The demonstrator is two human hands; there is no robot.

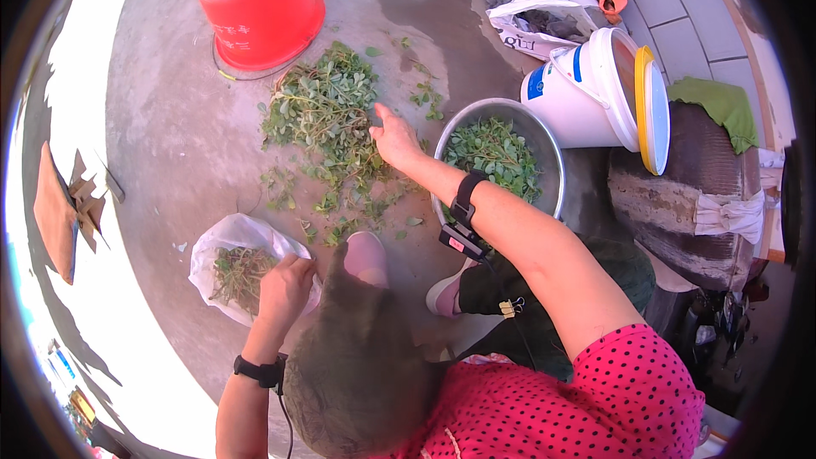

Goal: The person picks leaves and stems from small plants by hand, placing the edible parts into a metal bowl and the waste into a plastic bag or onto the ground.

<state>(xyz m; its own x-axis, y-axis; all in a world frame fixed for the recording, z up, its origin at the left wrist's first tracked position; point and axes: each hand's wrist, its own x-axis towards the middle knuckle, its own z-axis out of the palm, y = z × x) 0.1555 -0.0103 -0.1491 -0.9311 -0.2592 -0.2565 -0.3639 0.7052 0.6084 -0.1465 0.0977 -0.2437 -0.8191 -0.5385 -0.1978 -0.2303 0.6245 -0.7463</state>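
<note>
Green plant heap (319,102) lay on grey floor (178,178) near red bucket (255,8). Right hand (396,138) was at heap's right edge — index extended, grip could not be told. Left hand (287,289) lay curled at white bag (242,232) of stems (238,276) — fingertips hidden, grip likewise unclear. Right forearm (444,177) partly hid metal basin (553,172).

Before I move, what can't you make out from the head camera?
All in the head view:
Left hand: fingertips and anything pinched, hidden by the hand itself.
Right hand: its curled fingers and their contact, hidden by the hand's back.
Metal basin: most of its floor, covered by leafy greens.
Upturned red bucket: anything beneath, hidden by its walls.
</note>
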